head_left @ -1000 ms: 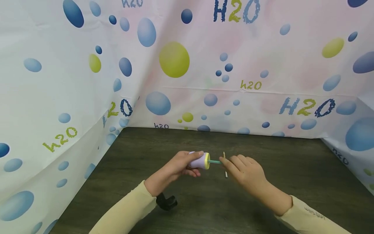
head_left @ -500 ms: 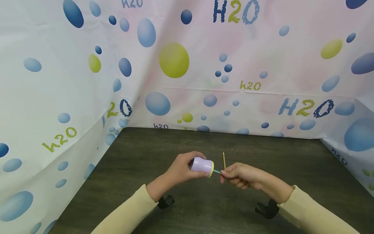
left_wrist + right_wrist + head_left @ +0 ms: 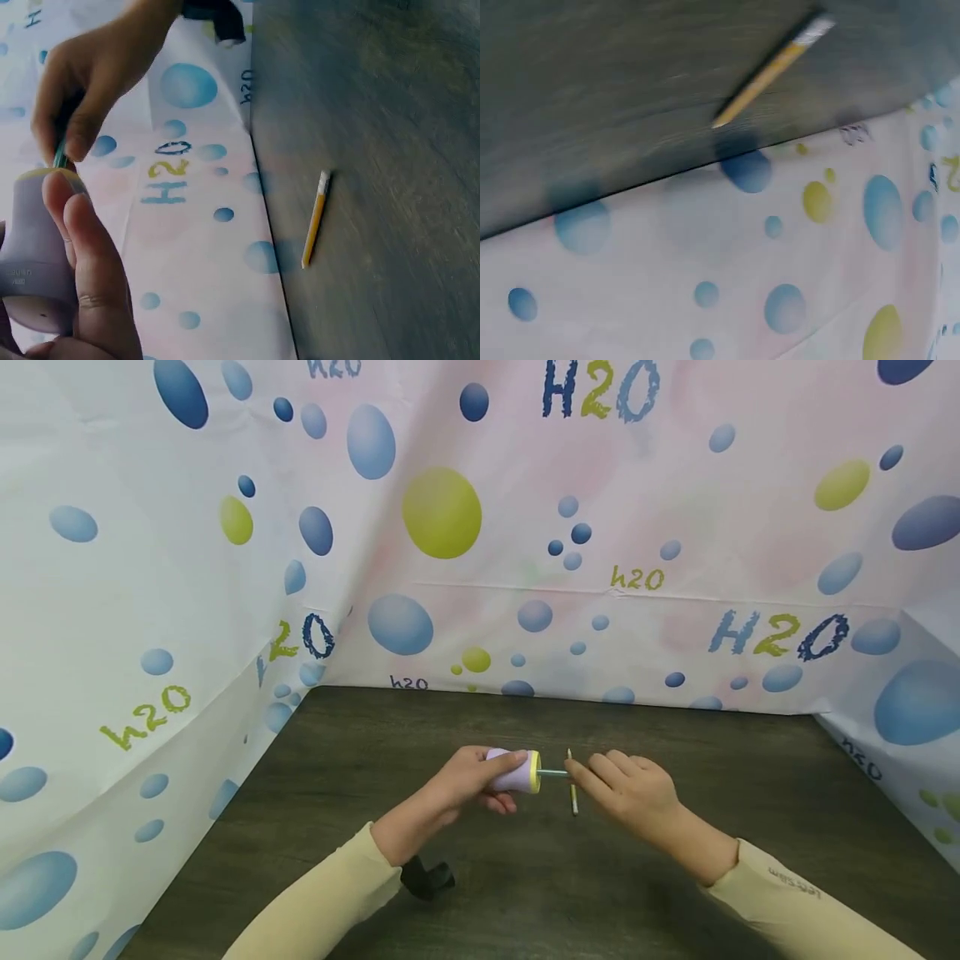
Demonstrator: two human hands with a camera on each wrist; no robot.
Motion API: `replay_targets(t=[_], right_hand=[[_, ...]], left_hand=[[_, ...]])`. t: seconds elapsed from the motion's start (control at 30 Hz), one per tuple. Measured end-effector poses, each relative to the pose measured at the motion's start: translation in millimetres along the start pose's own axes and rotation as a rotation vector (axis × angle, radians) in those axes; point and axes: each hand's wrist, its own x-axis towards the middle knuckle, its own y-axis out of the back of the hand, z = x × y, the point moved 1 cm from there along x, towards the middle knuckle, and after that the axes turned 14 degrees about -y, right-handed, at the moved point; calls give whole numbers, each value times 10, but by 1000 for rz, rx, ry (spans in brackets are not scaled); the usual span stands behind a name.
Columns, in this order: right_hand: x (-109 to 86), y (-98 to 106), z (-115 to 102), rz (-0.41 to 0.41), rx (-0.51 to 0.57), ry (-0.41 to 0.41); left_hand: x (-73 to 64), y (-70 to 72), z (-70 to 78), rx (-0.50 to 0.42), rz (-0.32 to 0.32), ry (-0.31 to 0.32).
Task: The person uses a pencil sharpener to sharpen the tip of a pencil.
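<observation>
My left hand (image 3: 468, 781) grips a lavender pencil sharpener (image 3: 519, 782) with a yellow rim, held on its side above the table. A teal pencil (image 3: 553, 773) runs from the rim end into my right hand (image 3: 633, 789), which pinches it with knuckles up. In the left wrist view, the left fingers (image 3: 97, 285) lie along the sharpener (image 3: 37, 232), and the right hand's thumb and fingers (image 3: 90, 75) close on the pencil just beyond the rim. The pencil's inserted end is hidden inside. The right wrist view shows neither hand.
A yellow pencil (image 3: 573, 799) with a white end lies on the dark wood table (image 3: 360, 735), below and beyond the hands. A white sheet (image 3: 660, 510) printed with blue and green dots rises at the table's back and sides.
Half a second ago the right hand was turned thumb up and the sharpener was tilted; now both hands have twisted back to about their pose of one second ago. The pencil stays in the sharpener.
</observation>
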Motion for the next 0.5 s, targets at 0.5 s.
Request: replay_targets(t=[0.5], right_hand=[[233, 83, 136, -1527, 1199, -1159]], left_hand=[[-176, 26, -52, 714, 11, -767]])
